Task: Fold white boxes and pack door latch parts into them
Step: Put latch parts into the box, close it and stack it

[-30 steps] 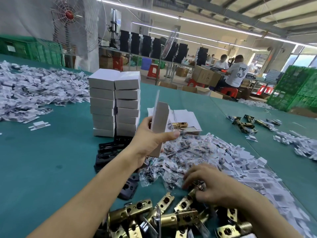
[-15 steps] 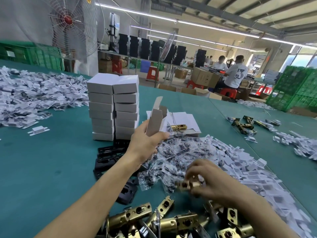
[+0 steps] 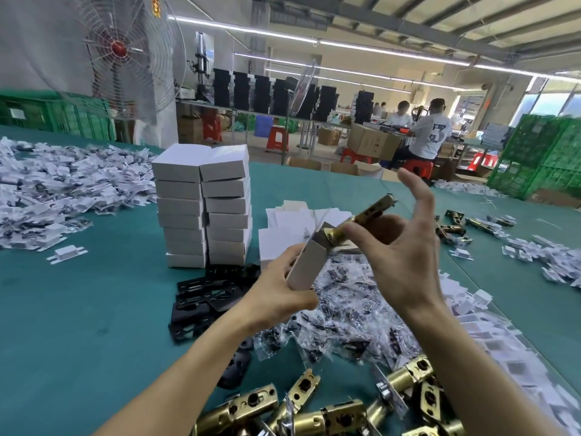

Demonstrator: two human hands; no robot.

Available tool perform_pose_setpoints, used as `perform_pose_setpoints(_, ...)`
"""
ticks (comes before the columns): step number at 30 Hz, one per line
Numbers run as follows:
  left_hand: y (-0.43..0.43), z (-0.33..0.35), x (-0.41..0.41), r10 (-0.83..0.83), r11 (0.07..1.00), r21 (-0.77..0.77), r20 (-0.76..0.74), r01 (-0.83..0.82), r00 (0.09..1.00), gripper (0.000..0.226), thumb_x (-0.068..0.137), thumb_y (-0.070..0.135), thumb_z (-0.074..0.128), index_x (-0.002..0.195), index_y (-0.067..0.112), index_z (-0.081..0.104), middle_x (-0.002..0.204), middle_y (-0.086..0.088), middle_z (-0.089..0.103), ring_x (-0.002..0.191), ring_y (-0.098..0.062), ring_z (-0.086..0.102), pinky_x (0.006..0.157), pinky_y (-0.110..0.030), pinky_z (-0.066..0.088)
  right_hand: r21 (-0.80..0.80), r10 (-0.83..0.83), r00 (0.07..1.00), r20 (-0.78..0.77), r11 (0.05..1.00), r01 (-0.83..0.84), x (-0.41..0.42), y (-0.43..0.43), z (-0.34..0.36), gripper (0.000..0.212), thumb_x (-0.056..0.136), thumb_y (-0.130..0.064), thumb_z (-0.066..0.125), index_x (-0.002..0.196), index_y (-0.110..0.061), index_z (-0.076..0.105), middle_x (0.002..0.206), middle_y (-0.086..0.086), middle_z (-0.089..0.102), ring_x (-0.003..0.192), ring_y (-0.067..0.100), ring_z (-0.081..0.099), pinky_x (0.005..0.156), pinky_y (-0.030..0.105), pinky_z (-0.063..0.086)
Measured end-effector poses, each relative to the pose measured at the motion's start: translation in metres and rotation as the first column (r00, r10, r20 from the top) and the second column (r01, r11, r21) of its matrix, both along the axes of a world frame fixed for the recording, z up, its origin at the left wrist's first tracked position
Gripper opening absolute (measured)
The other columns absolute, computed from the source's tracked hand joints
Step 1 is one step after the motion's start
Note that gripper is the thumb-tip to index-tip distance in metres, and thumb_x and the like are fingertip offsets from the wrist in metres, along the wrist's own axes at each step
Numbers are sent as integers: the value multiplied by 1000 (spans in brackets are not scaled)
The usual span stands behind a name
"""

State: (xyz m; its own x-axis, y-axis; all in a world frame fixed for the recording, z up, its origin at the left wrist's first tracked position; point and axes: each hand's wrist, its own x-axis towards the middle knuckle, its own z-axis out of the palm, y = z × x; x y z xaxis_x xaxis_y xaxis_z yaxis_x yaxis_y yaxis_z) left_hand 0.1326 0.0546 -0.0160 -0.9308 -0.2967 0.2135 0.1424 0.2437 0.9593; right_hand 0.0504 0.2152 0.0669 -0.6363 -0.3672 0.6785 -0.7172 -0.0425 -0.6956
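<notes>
- Nearest the viewer, well in front of the box stack [image 3: 201,209], spare brass latches [image 3: 317,416] lie heaped on the green table [image 3: 78,309].
- In front and right of the stack, the left hand [image 3: 276,294] grips a white box [image 3: 306,267], tilted with its mouth up.
- Just right of the stack, the right hand [image 3: 405,250] pinches one brass latch [image 3: 364,218] under its thumb. The other fingers are splayed, and the opposing finger seems hidden.
- The latch end sits at the box mouth, so this looks like the insertion step. Next it needs lining up with the box and sliding in.
</notes>
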Motion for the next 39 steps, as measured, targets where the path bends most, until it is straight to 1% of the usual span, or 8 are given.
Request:
perform_pose_setpoints(3, 0, -1, -2, -14, 1000, -8, -7, 14, 1000, 64, 67, 13, 68, 127, 31, 54, 84, 1, 54, 59, -9, 46, 50, -26, 40, 12, 24, 997, -80, 1000, -24, 4, -11, 2, 70, 79, -9, 82, 121, -33, 32, 83, 3, 71, 69, 13, 71, 65, 34, 60)
perform_pose_setpoints(8, 1, 0, 0, -14, 999, 31, 3, 14, 1000, 35, 68, 15, 69, 93, 38, 63, 73, 8, 55, 55, -2, 51, 51, -16, 43, 89, 114, 975, -191, 991, -98, 8, -19, 2, 57, 77, -8, 83, 114, -25, 43, 95, -7, 68, 68, 4, 70, 57, 18, 56)
perform_pose_setpoints(16, 8, 4, -1, 89, 992, 97, -138, -76, 986, 48, 65, 34, 71, 110, 19, 65, 89, -5, 61, 74, -20, 60, 66, -58, 55, 160, 162, 985, -66, 976, -150, 7, -27, 0, 33, 80, -7, 80, 96, -22, 55, 79, -6, 74, 73, 8, 71, 65, 21, 55)
perform_pose_setpoints(20, 8, 5, -1, 121, 987, 121, -142, -105, 982, 47, 66, 30, 71, 110, 19, 65, 93, -10, 60, 79, -25, 62, 67, -58, 59, 245, 71, 982, -177, 969, -26, 5, -29, -1, 8, 86, -23, 74, 83, -20, 69, 78, -11, 71, 77, 3, 64, 60, 9, 39)
perform_pose_setpoints(26, 7, 8, 2, 119, 976, 202, -190, -80, 975, 46, 71, 14, 68, 116, 22, 61, 101, -13, 61, 84, -29, 65, 59, -43, 60, 162, -103, 947, -304, 974, 158, -1, -23, -14, 7, 90, -21, 69, 93, -18, 75, 94, -10, 65, 92, 6, 55, 80, 12, 42)
perform_pose_setpoints(29, 1, 8, 3, 175, 956, 275, -248, -104, 953, 54, 69, 22, 77, 119, 16, 59, 105, -16, 65, 90, -37, 68, 63, -41, 60, 202, -204, 964, -172, 950, 237, -25, -7, -29, 13, 94, -15, 63, 104, -19, 70, 90, -12, 65, 85, 6, 62, 80, 21, 52)
perform_pose_setpoints(35, 1, 7, 5, 193, 937, 343, -344, -68, 919, 57, 67, 37, 82, 119, 20, 63, 105, -8, 70, 96, -36, 70, 66, -45, 61, 716, -471, 846, -250, 498, 489, -90, 38, -63, 41, 91, 1, 47, 125, -17, 64, 126, 10, 65, 110, 27, 59, 94, 40, 49)
perform_pose_setpoints(39, 5, 8, 5, 195, 944, 318, -338, -84, 921, 43, 69, 37, 81, 108, 26, 70, 101, -5, 71, 94, -32, 70, 66, -43, 61, 886, -486, 822, -297, 180, 427, -116, 56, -69, 56, 89, -2, 46, 139, -26, 51, 139, 8, 56, 123, 29, 53, 99, 44, 47)
